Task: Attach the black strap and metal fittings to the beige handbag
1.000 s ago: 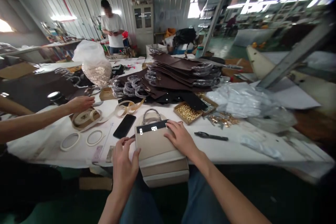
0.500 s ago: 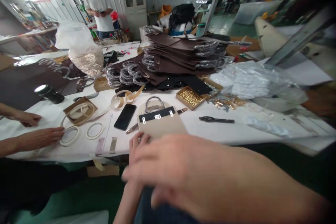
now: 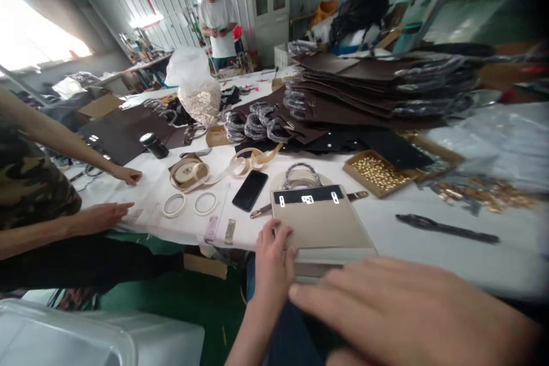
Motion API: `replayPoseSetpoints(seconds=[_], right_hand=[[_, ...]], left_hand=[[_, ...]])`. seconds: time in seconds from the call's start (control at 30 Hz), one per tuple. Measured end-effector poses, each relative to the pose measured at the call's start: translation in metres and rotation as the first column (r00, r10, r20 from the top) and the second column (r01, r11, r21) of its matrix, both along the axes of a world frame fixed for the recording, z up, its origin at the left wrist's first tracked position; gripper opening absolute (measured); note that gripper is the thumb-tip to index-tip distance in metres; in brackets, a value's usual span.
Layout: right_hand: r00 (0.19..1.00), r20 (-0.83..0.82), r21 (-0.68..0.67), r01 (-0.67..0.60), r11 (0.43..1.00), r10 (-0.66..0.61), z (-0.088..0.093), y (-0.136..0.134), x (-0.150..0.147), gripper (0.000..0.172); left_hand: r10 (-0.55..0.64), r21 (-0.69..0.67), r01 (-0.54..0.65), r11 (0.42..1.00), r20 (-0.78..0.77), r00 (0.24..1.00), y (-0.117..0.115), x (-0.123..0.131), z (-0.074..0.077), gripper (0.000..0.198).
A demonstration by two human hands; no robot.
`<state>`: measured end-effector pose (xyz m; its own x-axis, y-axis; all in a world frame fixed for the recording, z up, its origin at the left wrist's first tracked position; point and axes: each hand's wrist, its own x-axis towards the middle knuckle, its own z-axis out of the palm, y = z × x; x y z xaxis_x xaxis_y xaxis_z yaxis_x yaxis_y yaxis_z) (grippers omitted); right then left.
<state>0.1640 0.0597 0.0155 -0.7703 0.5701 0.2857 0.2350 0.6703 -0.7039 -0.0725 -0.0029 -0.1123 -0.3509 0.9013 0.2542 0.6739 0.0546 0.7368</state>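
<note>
A beige handbag (image 3: 319, 226) lies at the table's front edge. A dark strip with white-looking fittings crosses its top, and a wrapped handle (image 3: 302, 170) arches behind. My left hand (image 3: 274, 254) grips the bag's lower left side with bent fingers. Close to the camera, my blurred right hand (image 3: 412, 303) reaches across the bag's lower edge, fingers stretched out to the left. Nothing shows in its fingers; whether it touches the bag, I cannot tell. A brown strap (image 3: 359, 195) sticks out beside the bag, left of a black pen-like tool (image 3: 448, 227).
A phone (image 3: 250, 190) and tape rolls (image 3: 206, 202) lie left of the bag. Gold studs fill a box (image 3: 380, 174) at right. Brown bag pieces (image 3: 351, 91) are stacked behind. A co-worker's hands (image 3: 103, 214) rest over the table at left; another person (image 3: 221, 23) stands farther back.
The view has swung left, so the table things appear farther right. My right hand has moved right and down off the bag, uncovering its lower part. My left hand stays at the bag's left side.
</note>
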Motion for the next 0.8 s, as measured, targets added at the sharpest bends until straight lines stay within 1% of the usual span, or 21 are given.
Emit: replayPoseSetpoints(seconds=[0.03, 0.1, 0.13, 0.2, 0.27, 0.33, 0.43, 0.5, 0.57, 0.63, 0.7, 0.8], right_hand=[[0.998, 0.070, 0.048, -0.004, 0.999, 0.001, -0.003, 0.021, -0.010, 0.037], [0.979, 0.189, 0.156, 0.042, 0.987, -0.071, -0.015, 0.057, -0.027, 0.032], [0.969, 0.212, 0.196, 0.086, 0.977, -0.127, -0.024, 0.070, -0.033, 0.030], [0.950, 0.238, 0.227, 0.149, 0.962, -0.203, -0.045, 0.087, -0.042, 0.031], [0.940, 0.265, 0.213, 0.159, 0.964, -0.214, -0.062, 0.093, -0.045, 0.031], [0.939, 0.280, 0.192, 0.149, 0.970, -0.200, -0.073, 0.093, -0.046, 0.030], [0.942, 0.267, 0.196, 0.153, 0.969, -0.203, -0.079, 0.093, -0.048, 0.028], [0.944, 0.252, 0.212, 0.160, 0.964, -0.212, -0.081, 0.095, -0.050, 0.029], [0.946, 0.254, 0.215, 0.150, 0.965, -0.204, -0.082, 0.098, -0.052, 0.031], [0.946, 0.264, 0.209, 0.133, 0.969, -0.187, -0.086, 0.102, -0.055, 0.032], [0.951, 0.265, 0.193, 0.110, 0.975, -0.160, -0.094, 0.106, -0.057, 0.034], [0.967, 0.218, 0.158, 0.095, 0.983, -0.128, -0.116, 0.118, -0.058, 0.036]], left_hand=[[0.002, 0.006, -0.002, 1.000, 0.013, 1.000, 0.000, -0.001, 0.000, 0.054], [0.006, 0.027, -0.007, 1.000, 0.026, 1.000, 0.001, -0.001, -0.002, 0.052], [0.007, 0.034, -0.008, 0.999, 0.034, 0.999, 0.001, -0.001, -0.003, 0.052], [0.000, 0.042, -0.003, 0.999, 0.058, 0.998, -0.001, -0.003, -0.005, 0.052], [-0.020, 0.050, 0.015, 0.999, 0.085, 0.996, -0.003, -0.005, -0.006, 0.054], [-0.045, 0.061, 0.038, 0.997, 0.124, 0.991, -0.005, -0.009, -0.004, 0.051], [-0.049, 0.093, 0.031, 0.995, 0.196, 0.979, -0.009, -0.019, 0.006, 0.041], [-0.007, 0.129, -0.021, 0.991, 0.209, 0.978, -0.014, -0.027, 0.013, 0.035], [0.056, 0.157, -0.088, 0.984, 0.195, 0.979, -0.021, -0.037, 0.018, 0.030], [0.108, 0.164, -0.140, 0.977, 0.189, 0.976, -0.031, -0.045, 0.018, 0.024], [0.144, 0.159, -0.178, 0.971, 0.206, 0.968, -0.042, -0.050, 0.014, 0.020], [0.192, 0.158, -0.235, 0.959, 0.247, 0.950, -0.059, -0.054, 0.005, 0.018]])
